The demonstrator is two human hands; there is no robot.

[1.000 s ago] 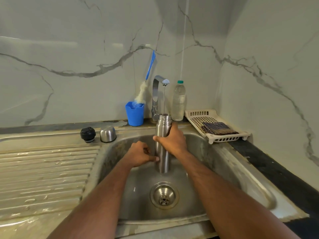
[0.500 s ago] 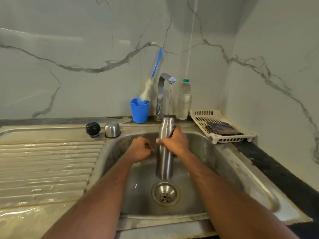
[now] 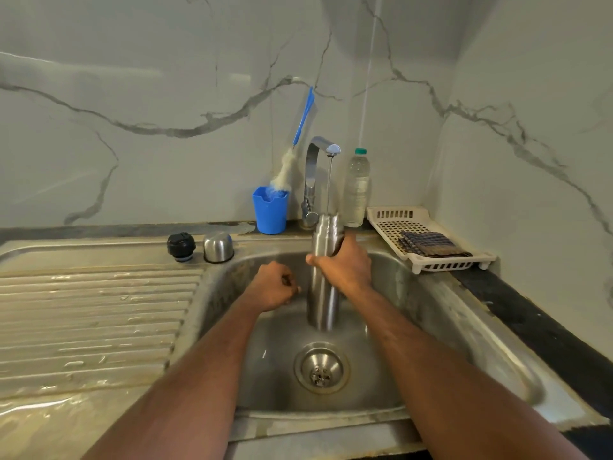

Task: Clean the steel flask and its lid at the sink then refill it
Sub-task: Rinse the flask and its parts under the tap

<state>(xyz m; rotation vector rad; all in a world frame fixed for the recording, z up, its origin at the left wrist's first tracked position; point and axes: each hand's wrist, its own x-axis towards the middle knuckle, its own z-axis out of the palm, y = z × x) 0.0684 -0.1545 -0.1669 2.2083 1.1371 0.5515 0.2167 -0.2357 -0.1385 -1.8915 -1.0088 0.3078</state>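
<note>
The steel sink (image 3: 447, 313) was the largest thing in view, with its ribbed draining board (image 3: 99, 320) on the left side and the drain (image 3: 321, 367) in the middle of the basin. Over the basin the right hand (image 3: 346, 265) gripped the steel flask (image 3: 323, 293) around its upper part and held it upright, with its open mouth directly under the tap (image 3: 318, 174). A thin stream of water (image 3: 329, 184) ran down into the flask. The left hand (image 3: 273, 287) was beside the flask, its fingers curled into a loose fist; I could not tell if it held something small.

On the sink's rim to the left stood the steel cup lid (image 3: 218, 247) and the black stopper (image 3: 180, 246), side by side and apart from the flask. Behind, a bottle brush (image 3: 298, 141) stood in a blue cup (image 3: 269, 210).

In my judgement the task was at an early or middle stage: the flask was being rinsed or filled, and the lid and stopper were waiting. Whether the brush had been used I could not tell.
</note>
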